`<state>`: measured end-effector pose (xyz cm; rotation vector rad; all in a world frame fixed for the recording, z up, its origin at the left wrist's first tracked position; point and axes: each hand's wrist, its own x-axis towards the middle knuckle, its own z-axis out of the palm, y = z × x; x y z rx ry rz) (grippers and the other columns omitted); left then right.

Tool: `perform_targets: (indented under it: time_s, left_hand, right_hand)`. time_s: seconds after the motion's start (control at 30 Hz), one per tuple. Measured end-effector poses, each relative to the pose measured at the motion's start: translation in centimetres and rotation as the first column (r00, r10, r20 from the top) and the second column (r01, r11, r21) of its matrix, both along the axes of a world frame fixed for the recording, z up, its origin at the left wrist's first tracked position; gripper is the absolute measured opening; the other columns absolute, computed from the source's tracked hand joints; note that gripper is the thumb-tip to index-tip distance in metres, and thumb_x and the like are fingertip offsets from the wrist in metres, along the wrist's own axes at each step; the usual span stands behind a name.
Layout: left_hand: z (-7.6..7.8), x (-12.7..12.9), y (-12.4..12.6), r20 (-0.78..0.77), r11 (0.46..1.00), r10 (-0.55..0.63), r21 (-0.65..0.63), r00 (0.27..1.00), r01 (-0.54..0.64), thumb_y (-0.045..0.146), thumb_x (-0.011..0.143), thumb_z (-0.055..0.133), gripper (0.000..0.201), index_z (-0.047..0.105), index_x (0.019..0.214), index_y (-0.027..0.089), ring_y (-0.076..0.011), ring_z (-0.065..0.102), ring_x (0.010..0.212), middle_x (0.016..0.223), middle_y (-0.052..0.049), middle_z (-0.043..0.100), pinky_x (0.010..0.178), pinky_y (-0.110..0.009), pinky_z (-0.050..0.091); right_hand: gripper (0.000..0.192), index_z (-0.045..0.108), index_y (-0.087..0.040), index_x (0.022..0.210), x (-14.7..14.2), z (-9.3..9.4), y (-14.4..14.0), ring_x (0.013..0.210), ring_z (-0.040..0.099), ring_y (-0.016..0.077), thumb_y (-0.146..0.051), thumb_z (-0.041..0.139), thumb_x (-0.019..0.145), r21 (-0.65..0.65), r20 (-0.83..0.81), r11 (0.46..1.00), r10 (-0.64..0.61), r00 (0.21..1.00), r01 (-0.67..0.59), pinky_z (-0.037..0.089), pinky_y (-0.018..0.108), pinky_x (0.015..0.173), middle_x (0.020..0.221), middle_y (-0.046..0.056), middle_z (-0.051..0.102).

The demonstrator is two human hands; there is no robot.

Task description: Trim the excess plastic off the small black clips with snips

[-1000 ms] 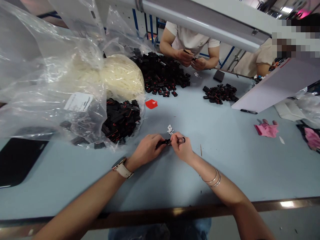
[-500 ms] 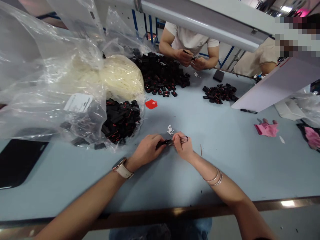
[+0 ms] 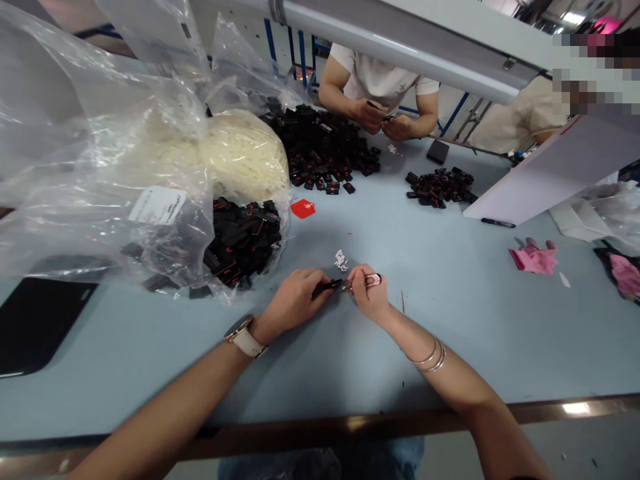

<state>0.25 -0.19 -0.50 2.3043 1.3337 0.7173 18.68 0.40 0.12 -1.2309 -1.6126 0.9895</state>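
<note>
My left hand is closed around a small black plastic piece, whose end points to the right. In my right hand is a slim hand tool with a pale pink handle, dark at its back end. The tool's metal front meets or nearly meets the end of the black piece; its exact kind is too small to make out. Just beyond the fingertips lies a little heap of white bits on the blue-grey table.
A large clear bag of cream-coloured parts stands at left, by black pieces. More black pieces lie in a pile and a smaller heap. Also around are a red tag, a pink glove, and a co-worker's hands opposite.
My right hand has shifted slightly right and turned, so the tool's pink handle now shows more of its flat side. My left hand has stayed in place with the black piece.
</note>
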Motion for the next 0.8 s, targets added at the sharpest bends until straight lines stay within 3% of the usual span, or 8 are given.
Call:
perform_targets:
  time_s: [0.27, 0.53, 0.7, 0.8]
  left_hand:
    - [-0.08, 0.01, 0.01, -0.04, 1.0, 0.013, 0.012, 0.999, -0.012, 0.026, 0.084, 0.057, 0.007, 0.054, 0.081, 0.02, -0.0178, 0.059, 0.07, 0.076, -0.003, 0.064, 0.066, -0.03, 0.044]
    - [-0.15, -0.03, 0.01, -0.038, 0.999, 0.011, 0.033, 0.999, -0.01, 0.024, 0.084, 0.057, 0.006, 0.055, 0.081, 0.02, -0.0184, 0.06, 0.072, 0.078, -0.004, 0.065, 0.067, -0.031, 0.045]
    - [-0.19, -0.03, -0.01, -0.022, 0.999, 0.01, 0.032, 1.0, -0.009, 0.025, 0.084, 0.058, 0.007, 0.055, 0.079, 0.02, -0.0185, 0.06, 0.072, 0.077, -0.004, 0.065, 0.067, -0.031, 0.045]
    - [-0.08, 0.02, -0.01, -0.023, 1.0, 0.008, 0.021, 1.0, -0.008, 0.026, 0.084, 0.058, 0.007, 0.055, 0.08, 0.02, -0.0189, 0.059, 0.071, 0.076, -0.004, 0.065, 0.066, -0.031, 0.045]
  right_hand:
    - [0.026, 0.053, -0.021, 0.072, 0.18, 0.2, 0.0, 0.046, 0.044, 0.0104, -0.035, 0.039, 0.089, 0.152, 0.093, 0.986, 0.06, 0.994, -0.074, 0.036, 0.023, 0.049, 0.053, -0.003, 0.048]
    - [0.023, 0.051, -0.023, 0.067, 0.02, 0.74, 0.0, 0.045, 0.038, 0.0107, -0.031, 0.039, 0.085, 0.22, 0.339, 0.962, 0.081, 0.937, -0.163, 0.034, 0.024, 0.052, 0.048, -0.005, 0.041]
    - [0.021, 0.05, -0.022, 0.068, -0.17, 0.68, -0.12, 0.049, 0.043, 0.0112, -0.03, 0.041, 0.085, 0.226, 0.289, 0.966, 0.053, 0.956, -0.122, 0.036, 0.024, 0.054, 0.052, -0.003, 0.046]
    - [0.024, 0.049, -0.022, 0.072, -0.29, 0.58, -0.09, 0.051, 0.048, 0.0113, -0.035, 0.039, 0.089, 0.121, 0.197, 0.992, 0.01, 0.98, -0.034, 0.038, 0.023, 0.052, 0.055, -0.002, 0.05]
